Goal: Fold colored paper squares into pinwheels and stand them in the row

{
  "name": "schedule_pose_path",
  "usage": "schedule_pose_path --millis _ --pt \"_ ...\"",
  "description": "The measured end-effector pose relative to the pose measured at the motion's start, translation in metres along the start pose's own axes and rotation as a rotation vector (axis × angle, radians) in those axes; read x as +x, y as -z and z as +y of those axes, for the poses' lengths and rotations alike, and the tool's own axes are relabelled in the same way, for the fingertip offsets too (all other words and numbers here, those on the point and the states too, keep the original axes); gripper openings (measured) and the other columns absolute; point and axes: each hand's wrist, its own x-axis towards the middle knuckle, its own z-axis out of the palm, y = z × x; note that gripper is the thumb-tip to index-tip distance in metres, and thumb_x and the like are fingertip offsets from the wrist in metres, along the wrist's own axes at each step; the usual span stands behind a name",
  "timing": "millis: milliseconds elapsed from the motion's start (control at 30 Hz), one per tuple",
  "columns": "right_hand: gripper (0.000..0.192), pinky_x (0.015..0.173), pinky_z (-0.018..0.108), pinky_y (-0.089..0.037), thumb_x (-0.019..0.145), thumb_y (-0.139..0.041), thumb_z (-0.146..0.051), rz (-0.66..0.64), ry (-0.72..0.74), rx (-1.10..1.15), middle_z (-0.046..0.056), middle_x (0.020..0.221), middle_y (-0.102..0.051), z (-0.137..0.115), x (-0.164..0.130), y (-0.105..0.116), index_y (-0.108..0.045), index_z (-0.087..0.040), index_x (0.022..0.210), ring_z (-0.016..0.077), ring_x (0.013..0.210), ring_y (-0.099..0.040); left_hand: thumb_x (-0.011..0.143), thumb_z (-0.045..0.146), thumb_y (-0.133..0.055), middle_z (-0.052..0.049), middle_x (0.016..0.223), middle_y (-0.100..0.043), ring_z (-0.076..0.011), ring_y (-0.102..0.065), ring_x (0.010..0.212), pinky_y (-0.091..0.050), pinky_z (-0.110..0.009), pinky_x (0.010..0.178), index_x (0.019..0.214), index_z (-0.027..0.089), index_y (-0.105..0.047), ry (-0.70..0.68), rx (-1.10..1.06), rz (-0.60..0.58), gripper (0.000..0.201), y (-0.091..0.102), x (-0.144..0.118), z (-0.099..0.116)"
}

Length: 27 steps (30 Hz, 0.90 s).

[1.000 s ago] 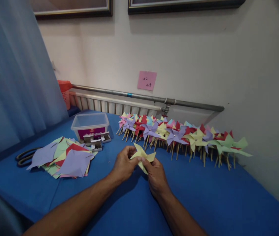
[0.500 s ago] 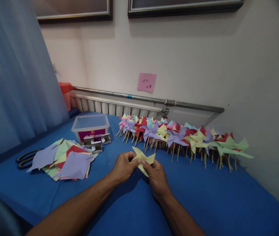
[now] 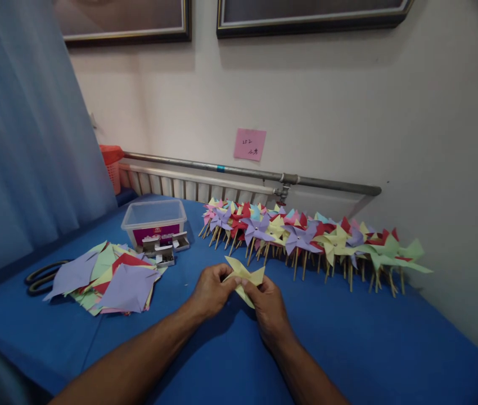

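A yellow paper pinwheel (image 3: 243, 273) is held between both hands above the blue table cover (image 3: 230, 360). My left hand (image 3: 212, 291) pinches its left side, with the thumb near the middle. My right hand (image 3: 267, 304) grips the right side, its thumb pressing close to the centre. Pointed blades stick up and out between the fingers. The fingers behind the paper are mostly hidden. Beyond my hands stands a long row of colourful paper pinwheels (image 3: 300, 236) on thin sticks.
At left lies a pile of cut paper squares (image 3: 127, 287), with black-handled scissors (image 3: 39, 278) partly under it. A clear plastic tub (image 3: 154, 216) stands behind small open boxes (image 3: 165, 256) of tiny parts. A metal pipe (image 3: 336, 184) runs along the wall; a blue curtain (image 3: 32, 129) hangs left.
My left thumb has shifted slightly back from the centre of the yellow pinwheel. Both hands keep their hold on it, and the whole view has tilted a little.
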Motion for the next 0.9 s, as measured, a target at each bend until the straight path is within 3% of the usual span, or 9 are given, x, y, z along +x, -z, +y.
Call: schedule_pose_path --millis 267,533,900 --pt "0.046 0.062 0.029 -0.049 0.065 -0.087 -0.05 0.022 0.01 -0.069 0.004 0.078 -0.077 0.001 0.002 0.003 -0.073 -0.016 0.092 0.0206 0.067 -0.066 0.072 0.042 -0.064 0.007 0.056 -0.041 -0.0091 -0.035 0.054 -0.026 -0.024 0.051 0.063 0.02 -0.05 -0.004 -0.001 0.004 0.028 -0.001 0.001 -0.003" --pt "0.049 0.063 0.029 -0.049 0.067 -0.085 -0.052 -0.016 -0.018 -0.009 0.004 0.079 -0.076 0.002 0.002 0.004 -0.072 -0.016 0.096 0.021 0.067 -0.066 0.073 0.04 -0.065 0.006 0.057 -0.044 -0.0093 -0.037 0.056 -0.029 -0.024 0.053 0.064 0.019 -0.053 -0.01 -0.009 0.006 0.027 -0.002 0.001 -0.005" --pt "0.041 0.049 0.025 -0.038 0.061 -0.086 -0.054 0.043 0.071 -0.131 -0.003 0.057 -0.062 0.018 0.014 0.009 -0.067 -0.02 0.074 0.0149 0.052 -0.051 0.073 0.042 -0.064 0.006 0.057 -0.045 -0.0099 -0.038 0.056 -0.027 -0.024 0.053 0.064 0.018 -0.053 0.001 0.011 0.009 0.027 -0.002 0.003 -0.009"
